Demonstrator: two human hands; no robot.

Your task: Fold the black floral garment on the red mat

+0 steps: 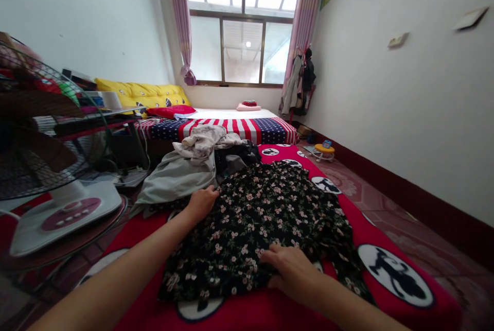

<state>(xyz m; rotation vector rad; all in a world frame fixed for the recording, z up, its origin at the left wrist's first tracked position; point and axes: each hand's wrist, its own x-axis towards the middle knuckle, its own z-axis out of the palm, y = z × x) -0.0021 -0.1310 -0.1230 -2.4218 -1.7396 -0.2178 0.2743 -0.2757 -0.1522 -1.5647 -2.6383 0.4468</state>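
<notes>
A black garment with small pink flowers (266,218) lies spread on a red blanket with cartoon mouse prints (389,248). My left hand (203,201) grips the garment's far left edge, right beside a grey garment (175,179). My right hand (293,269) rests flat on the near edge of the floral garment, fingers pressed into the cloth. Behind it sits a pile of more clothes, with a beige crumpled piece (204,140) on top and dark items (241,156) beside it.
An electric fan (46,166) stands close on the left with its base by the blanket. A bed with a stars-and-stripes cover (239,127) and yellow pillows (142,93) lies beyond. A small yellow toy (324,151) sits on the floor by the right wall.
</notes>
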